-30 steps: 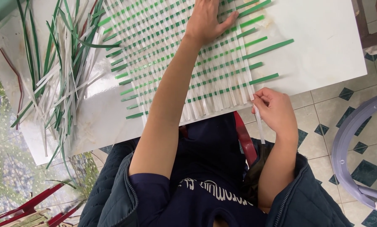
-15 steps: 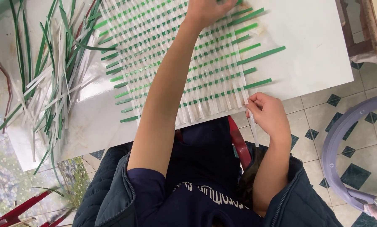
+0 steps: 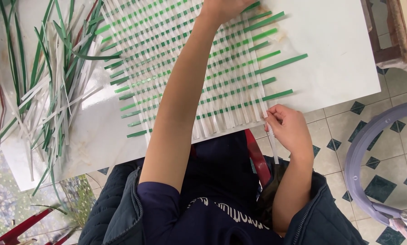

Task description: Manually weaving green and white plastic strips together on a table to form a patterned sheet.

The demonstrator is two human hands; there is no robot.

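Head view, nearest first: a dark jacket (image 3: 122, 213) lies open over the person's lap, and at the lower right curves the rim of a pale purple tub (image 3: 362, 154) on the tiled floor (what it holds cannot be seen). Just above, the right hand (image 3: 290, 129) sits at the near edge of the white table (image 3: 339, 54), its fingers (image 3: 276, 113) closed in a pinch on a white strip (image 3: 271, 136) that hangs down off the edge of the woven mat (image 3: 190, 68). That mat of green and white strips lies flat on the table's middle. At its far edge the left hand (image 3: 224, 7) presses down, fingers cut off by the frame. Loose strips (image 3: 49, 90) lie heaped at the left.
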